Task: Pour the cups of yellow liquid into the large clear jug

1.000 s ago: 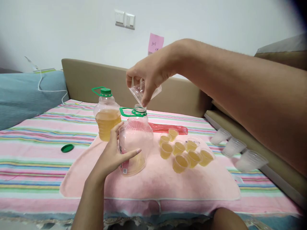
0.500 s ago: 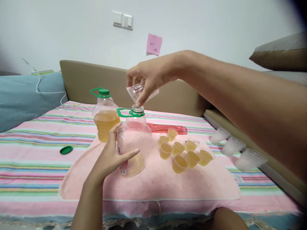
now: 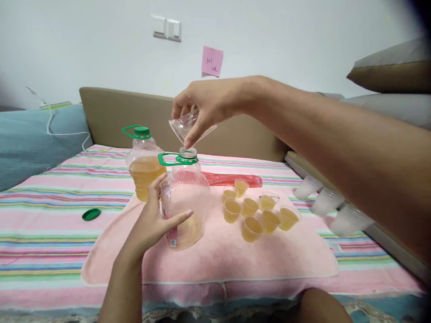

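Note:
My left hand (image 3: 160, 217) is wrapped round the left side of an uncapped clear bottle (image 3: 186, 193), which has a green handle ring and a little yellow liquid at its bottom. Above the bottle's mouth my right hand (image 3: 202, 107) grips a clear plastic cup (image 3: 184, 125), tipped over and seemingly empty. Several cups of yellow liquid (image 3: 251, 206) stand on the pink mat (image 3: 208, 264) to the right. Behind on the left is a second bottle (image 3: 146, 172), green-capped and partly full of yellow liquid.
A green cap (image 3: 91, 214) lies on the striped cloth (image 3: 43, 224) at left. A red plastic bag (image 3: 232, 180) is behind the cups. Stacks of clear cups (image 3: 326, 202) lie at right, beside a brown padded edge (image 3: 390, 246). Grey cushions (image 3: 393, 67) are at upper right.
The view has shifted slightly. My right hand holds the cup at a somewhat steeper tilt over the bottle's mouth; my left hand stays on the bottle.

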Motion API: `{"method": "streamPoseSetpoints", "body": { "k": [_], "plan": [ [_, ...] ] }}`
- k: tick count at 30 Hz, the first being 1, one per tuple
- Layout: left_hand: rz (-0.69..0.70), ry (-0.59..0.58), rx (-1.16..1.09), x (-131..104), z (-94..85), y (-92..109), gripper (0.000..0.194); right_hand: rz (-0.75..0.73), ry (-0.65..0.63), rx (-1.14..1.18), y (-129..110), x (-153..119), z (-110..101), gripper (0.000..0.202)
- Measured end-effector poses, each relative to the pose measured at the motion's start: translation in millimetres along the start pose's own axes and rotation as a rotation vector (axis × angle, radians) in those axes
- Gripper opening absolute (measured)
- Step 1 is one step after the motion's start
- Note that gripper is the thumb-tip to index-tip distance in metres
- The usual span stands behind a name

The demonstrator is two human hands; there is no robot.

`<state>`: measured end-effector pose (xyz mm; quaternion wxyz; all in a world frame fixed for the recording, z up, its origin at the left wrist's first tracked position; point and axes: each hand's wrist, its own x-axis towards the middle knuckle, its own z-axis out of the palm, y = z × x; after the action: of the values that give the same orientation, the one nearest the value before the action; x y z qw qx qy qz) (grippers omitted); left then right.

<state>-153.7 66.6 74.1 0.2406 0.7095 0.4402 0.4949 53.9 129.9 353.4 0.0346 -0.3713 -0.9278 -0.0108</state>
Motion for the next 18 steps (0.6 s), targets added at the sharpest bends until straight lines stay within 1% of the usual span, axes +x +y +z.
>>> {"method": "streamPoseSetpoints", "body": {
  "k": [4, 6, 8, 10, 14, 16, 18],
  "plan": [
    [-0.003, 0.011, 0.007, 0.1, 0.1, -0.5, 0.109, 0.007, 0.015, 0.046, 0.4, -6.8, 2.1, 0.073],
    [0.003, 0.017, 0.007, 0.3, 0.5, -0.4, 0.108, 0.043, 0.065, 0.127, 1.7, -11.8, 7.8, 0.067],
    [0.02, 0.032, 0.016, 0.6, 0.7, -0.4, 0.107, 0.107, 0.135, 0.271, 5.7, -16.6, 19.2, 0.058],
    [0.02, 0.035, 0.026, 0.9, 0.5, -1.1, 0.108, 0.175, 0.22, 0.466, 12.7, -21.0, 36.9, 0.054],
    [0.039, 0.018, 0.063, 2.2, -1.1, -4.0, 0.108, 0.34, 0.465, 0.874, 32.9, -36.2, 85.1, 0.062],
    [0.055, 0.014, 0.086, 3.1, -1.9, -5.4, 0.107, 0.425, 0.586, 1.071, 44.7, -52.3, 110.7, 0.063],
    [0.051, 0.019, 0.096, 3.8, -2.6, -6.7, 0.107, 0.515, 0.705, 1.228, 57.8, -76.4, 134.9, 0.063]
  ]
}}
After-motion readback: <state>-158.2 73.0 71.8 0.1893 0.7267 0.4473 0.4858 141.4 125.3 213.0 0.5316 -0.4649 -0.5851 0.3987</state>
